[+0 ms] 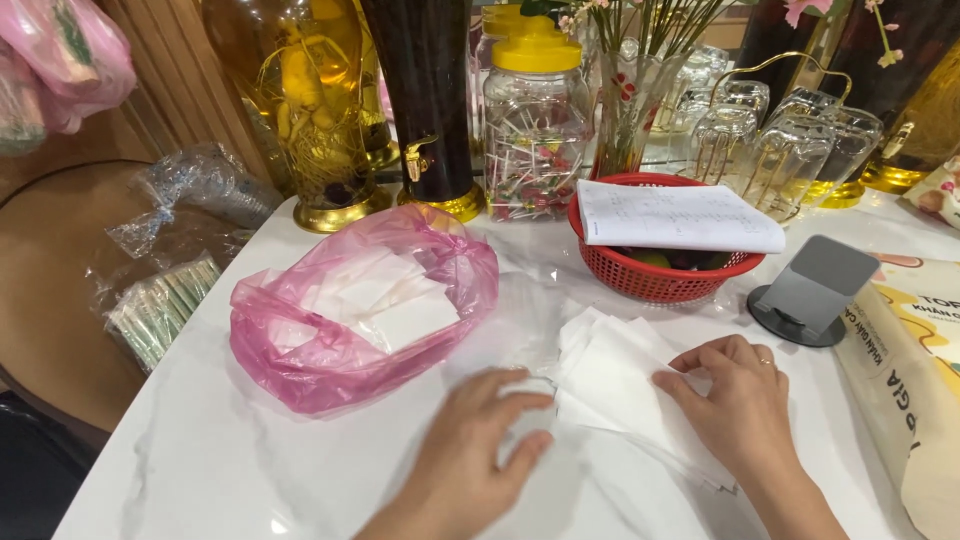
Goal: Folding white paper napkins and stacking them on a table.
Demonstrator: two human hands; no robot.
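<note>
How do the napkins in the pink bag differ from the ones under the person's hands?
The napkins in the pink plastic bag lie enclosed and untouched in the pink plastic bag, while the napkin stack on the table is pressed by the left hand and right hand. The bagged ones sit jumbled at angles; the stack lies fanned and flat, seemingly in clear wrap. Both are white, square paper.

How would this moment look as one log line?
left hand: flat on white marble table | right hand: pressing stack of white paper napkins | beside: pink plastic bag
</note>
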